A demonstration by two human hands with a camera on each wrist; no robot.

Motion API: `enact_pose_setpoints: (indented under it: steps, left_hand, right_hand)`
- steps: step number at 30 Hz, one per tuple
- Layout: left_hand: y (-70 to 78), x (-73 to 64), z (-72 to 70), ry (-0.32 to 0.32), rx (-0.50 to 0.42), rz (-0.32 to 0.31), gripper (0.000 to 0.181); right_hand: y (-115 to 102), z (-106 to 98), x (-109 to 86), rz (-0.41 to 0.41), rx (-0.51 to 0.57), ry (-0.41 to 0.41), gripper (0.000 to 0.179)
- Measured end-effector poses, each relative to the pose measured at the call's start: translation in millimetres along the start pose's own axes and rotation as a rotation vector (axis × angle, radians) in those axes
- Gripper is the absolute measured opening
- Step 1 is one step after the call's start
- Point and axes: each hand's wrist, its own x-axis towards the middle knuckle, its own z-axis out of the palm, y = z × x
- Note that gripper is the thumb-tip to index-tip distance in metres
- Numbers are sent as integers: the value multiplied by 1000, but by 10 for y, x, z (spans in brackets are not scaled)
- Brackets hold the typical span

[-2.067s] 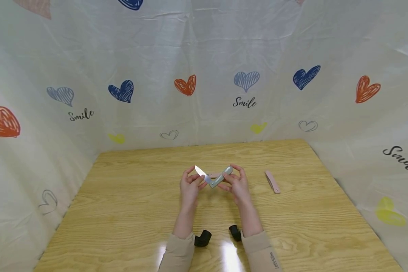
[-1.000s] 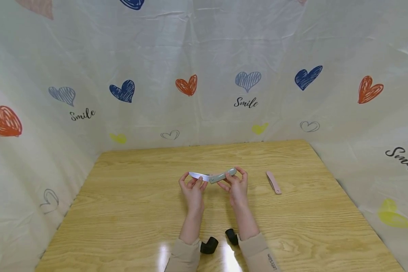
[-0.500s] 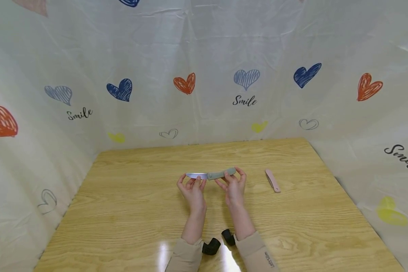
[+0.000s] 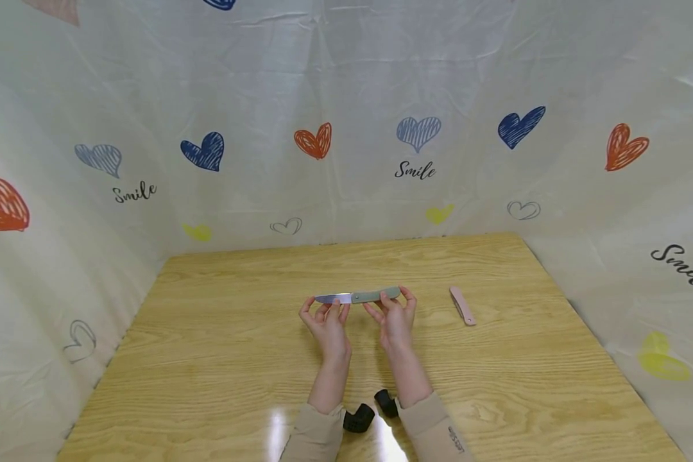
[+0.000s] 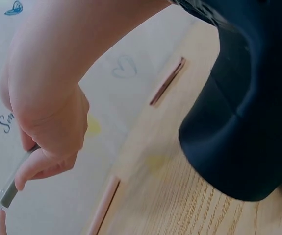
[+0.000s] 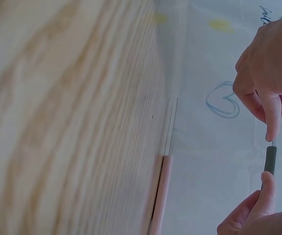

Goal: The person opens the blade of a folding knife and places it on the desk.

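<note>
A folding knife (image 4: 374, 296) with a grey-green handle and a shiny blade is held up over the table, nearly level and fully unfolded. My left hand (image 4: 330, 330) pinches the blade between thumb and fingers, its tip pointing left. The handle is held by my right hand (image 4: 398, 327), thumb on the near side and a finger at the butt end. In the right wrist view a second knife with a pink handle (image 6: 161, 191) lies on the table with its blade out; the held knife hides it in the head view.
A folded pink knife (image 4: 463, 307) lies on the wooden table (image 4: 219, 333) to the right of my hands. Black wrist cameras (image 4: 359, 418) stick out from both sleeves. A white curtain (image 4: 358, 83) printed with hearts hangs behind and at the sides.
The green knife has gone from a sharp V to almost straight as the left hand swung the blade down and outward. In the last half second it has barely moved.
</note>
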Motion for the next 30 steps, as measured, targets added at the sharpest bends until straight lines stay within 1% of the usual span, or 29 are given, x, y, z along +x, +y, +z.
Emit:
enact_pose_setpoints:
  steps: [6, 14, 22, 25, 30]
  left_hand:
    - [-1, -5, 6, 9, -6, -17, 51]
    - [6, -15, 17, 25, -10, -24, 51]
    - [20, -8, 21, 19, -27, -29, 52]
    - [27, 1, 17, 19, -26, -45, 50]
    - [64, 61, -4, 20, -55, -97, 43]
  right_hand:
    - [2, -1, -16, -14, 24, -2, 44]
    - [13, 10, -28, -37, 38, 3, 40]
    - [-2, 57, -77, -63, 19, 25, 41]
    - [-29, 39, -62, -61, -36, 10, 44]
    - [-130, -5, 1, -69, -227, -28, 48]
